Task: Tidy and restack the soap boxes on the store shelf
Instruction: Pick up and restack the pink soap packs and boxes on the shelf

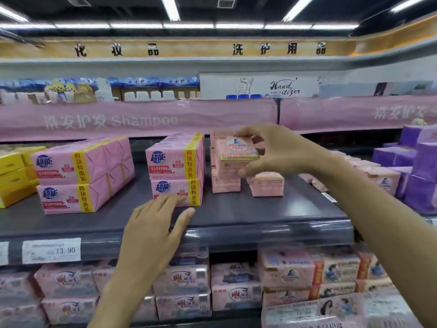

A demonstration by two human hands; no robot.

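My right hand grips a small pink soap box, fingers over its top and thumb under it, holding it in front of a short stack of the same pink boxes. One more small pink box sits alone just right of that stack. My left hand hovers with fingers spread over the dark shelf's front edge, its fingertips at the lower pack of a two-high stack of pink four-bar packs.
Another two-high stack of pink four-bar packs stands to the left, with yellow packs beyond it. Purple packs fill the right end. The shelf below holds several pink soap packs. A price tag hangs on the shelf rail.
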